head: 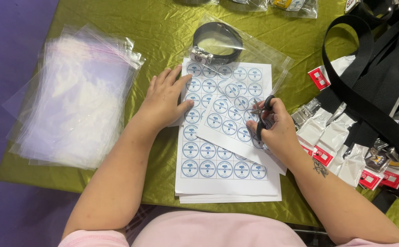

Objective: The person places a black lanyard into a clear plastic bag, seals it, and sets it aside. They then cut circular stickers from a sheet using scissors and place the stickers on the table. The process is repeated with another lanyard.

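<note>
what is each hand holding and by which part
The right hand holds black scissors by the handle loops. The left hand holds nothing; it lies flat on the sticker sheets.

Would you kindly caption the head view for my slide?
Right hand holds scissors over a sticker sheet; left hand steadies the stack.

Shiny olive-green cloth [163,27] with a satin sheen, creased, across the frame. Matt white paper sticker sheets [227,178] at centre, printed with blue circles. Clear, glossy plastic bags [76,100] stacked at left, thin and crinkled. Another glossy clear bag [254,50] at upper centre, over a smooth black belt [217,34] with a bright metal buckle. Black plastic-handled scissors [263,116] in the right hand [279,132]. Matt woven black straps [377,87] at right.
</note>
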